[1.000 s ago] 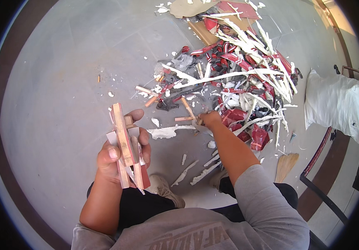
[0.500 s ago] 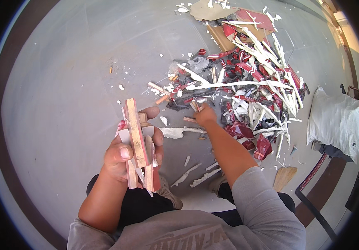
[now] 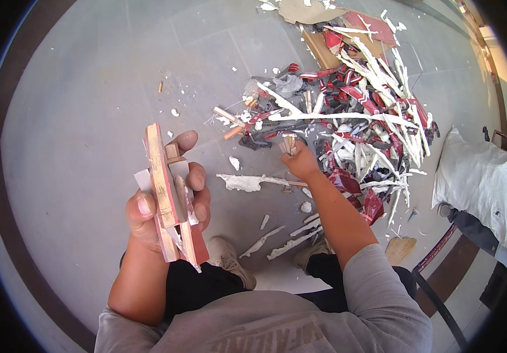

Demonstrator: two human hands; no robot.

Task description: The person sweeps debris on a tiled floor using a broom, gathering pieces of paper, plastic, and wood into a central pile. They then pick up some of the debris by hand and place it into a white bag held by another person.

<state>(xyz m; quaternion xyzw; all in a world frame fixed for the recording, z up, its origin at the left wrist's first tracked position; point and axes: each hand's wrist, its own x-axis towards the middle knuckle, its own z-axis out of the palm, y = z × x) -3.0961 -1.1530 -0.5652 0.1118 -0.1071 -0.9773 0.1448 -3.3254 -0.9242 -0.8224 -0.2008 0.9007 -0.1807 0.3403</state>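
My left hand [image 3: 141, 216] is closed round a bundle of short wood strips [image 3: 160, 176], some with red or pink faces, and pale flat pieces stick out among them. My right hand [image 3: 302, 162] reaches to the near left side of a scrap heap [image 3: 362, 112]. Its fingers are closed on a few small wood pieces [image 3: 288, 145], whose ends point away from me. Just left of that hand, a long white foam strip [image 3: 247, 182] lies on the floor.
Cardboard [image 3: 324, 50] lies behind the heap. A white sack [image 3: 477, 182] stands at the right, close to a dark metal frame [image 3: 436, 247]. Foam scraps [image 3: 292, 242] and a flat wood piece [image 3: 401, 250] lie near my shoes [image 3: 230, 259].
My left hand has moved left with the wood bundle. My right hand has shifted slightly right, its wood pieces now showing more. A short wood strip beside it no longer shows on the floor.
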